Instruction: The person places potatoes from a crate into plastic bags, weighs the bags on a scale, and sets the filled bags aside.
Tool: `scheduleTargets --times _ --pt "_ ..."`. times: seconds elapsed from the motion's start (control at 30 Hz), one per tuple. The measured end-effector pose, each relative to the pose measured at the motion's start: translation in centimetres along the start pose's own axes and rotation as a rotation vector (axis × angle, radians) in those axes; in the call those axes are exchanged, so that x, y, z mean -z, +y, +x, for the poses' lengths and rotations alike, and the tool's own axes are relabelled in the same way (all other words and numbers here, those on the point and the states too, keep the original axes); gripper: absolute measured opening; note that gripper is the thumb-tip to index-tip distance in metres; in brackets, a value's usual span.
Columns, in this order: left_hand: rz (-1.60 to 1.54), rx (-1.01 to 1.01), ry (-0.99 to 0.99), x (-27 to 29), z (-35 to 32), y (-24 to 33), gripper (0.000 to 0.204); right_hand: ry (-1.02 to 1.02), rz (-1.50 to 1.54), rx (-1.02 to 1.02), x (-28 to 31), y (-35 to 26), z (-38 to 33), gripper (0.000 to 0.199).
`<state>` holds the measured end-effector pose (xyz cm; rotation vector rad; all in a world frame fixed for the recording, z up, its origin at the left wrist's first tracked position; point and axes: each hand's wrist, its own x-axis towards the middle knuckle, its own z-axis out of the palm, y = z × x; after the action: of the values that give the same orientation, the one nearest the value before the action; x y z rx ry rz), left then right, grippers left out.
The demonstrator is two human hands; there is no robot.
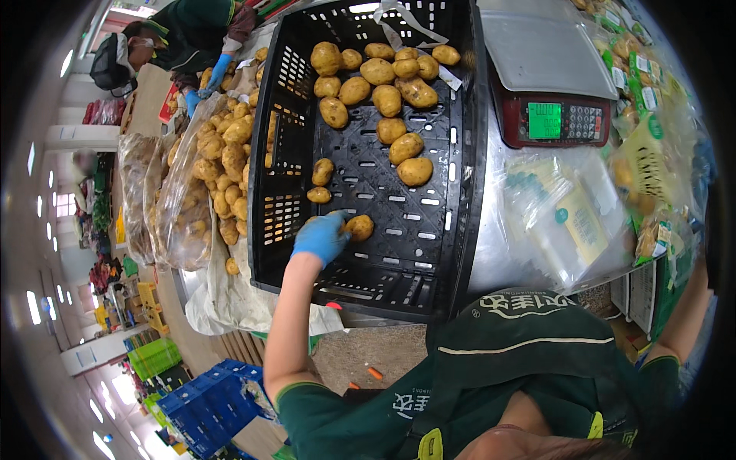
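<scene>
My left hand (320, 238), in a blue glove, reaches into a black slotted plastic crate (360, 285). Its fingers close against a potato (359, 228) near the crate's near end. Two small potatoes lie just beyond the hand, by the left wall. Farther in, several more potatoes (386, 100) are scattered over the crate floor, mostly toward the far end. At the right rim my right forearm (685, 316) rises past plastic packaging. Blue shows dimly beyond it, but the right hand's fingers cannot be made out.
Left of the crate, loose potatoes (230, 157) spill from clear plastic sacks (184, 207). A red scale (553, 121) stands right of it, near flat plastic bags (563, 222) and bagged produce (640, 165). Another person's blue-gloved hands (218, 73) work at far left. Blue crates (211, 406) stand lower left.
</scene>
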<state>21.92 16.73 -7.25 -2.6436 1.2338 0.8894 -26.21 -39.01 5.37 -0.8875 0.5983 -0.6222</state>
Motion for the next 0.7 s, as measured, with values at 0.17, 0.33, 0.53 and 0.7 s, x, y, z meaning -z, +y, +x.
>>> scheduleTargets --times 0.17,0.33,0.53,0.7 --pt "0.251 -0.089 -0.160 -5.6 4.0 -0.4 0.069 0.076 0.505 -0.017 9.6 14.8 -7.6 0.028" --pt "0.247 -0.105 -0.142 -7.0 5.2 0.3 0.058 0.279 0.021 -0.001 -3.6 21.2 -13.5 0.018" --pt "-0.682 -0.093 0.045 0.0 5.4 7.5 0.069 0.480 -0.288 0.257 -5.8 23.7 -15.9 0.009" --pt "-1.249 -0.888 -0.558 4.5 -0.3 29.3 0.082 0.497 -0.182 0.268 -5.9 23.7 -17.4 0.011"
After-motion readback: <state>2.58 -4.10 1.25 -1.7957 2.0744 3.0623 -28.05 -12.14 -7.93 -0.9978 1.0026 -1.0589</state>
